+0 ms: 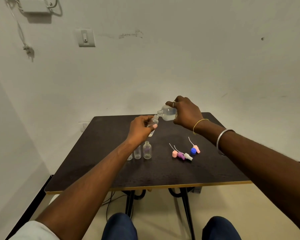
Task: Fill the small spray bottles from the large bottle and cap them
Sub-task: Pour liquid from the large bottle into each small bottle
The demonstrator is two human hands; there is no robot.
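Two hands: both are raised over the far half of the table (pixel 111 144), near the middle of the frame.
Left hand (pixel 140 127): fingers and thumb are curled round a small bottle (pixel 153 120), which it holds off the table with the neck tipped up and to the right.
Right hand (pixel 185 111): fingers are wrapped over the large bottle (pixel 168 112), thumb underneath. The bottle is tipped with its open mouth pointing left and down, just above the small bottle's neck.
Large bottle: it holds clear liquid. I cannot tell whether a stream is running.
Done so far: this looks like an early fill, and no bottle is capped. How full the held bottle is cannot be told.
Left to do: three small bottles (pixel 147 150) stand open in a row at centre frame below the left wrist. They look empty, and the left one is partly hidden by the forearm. They need filling, then all four need capping.
Spray caps (pixel 180 155): pink, purple and white ones lie in a cluster right of the row, tubes pointing away. Another pink one lies just beyond, beside a blue cap (pixel 193 151), likely the large bottle's own.
Around: a wall switch (pixel 86 37) at upper left, and cables under the table.
In the way: nothing blocks the pour, though the left forearm hangs close over the standing row.
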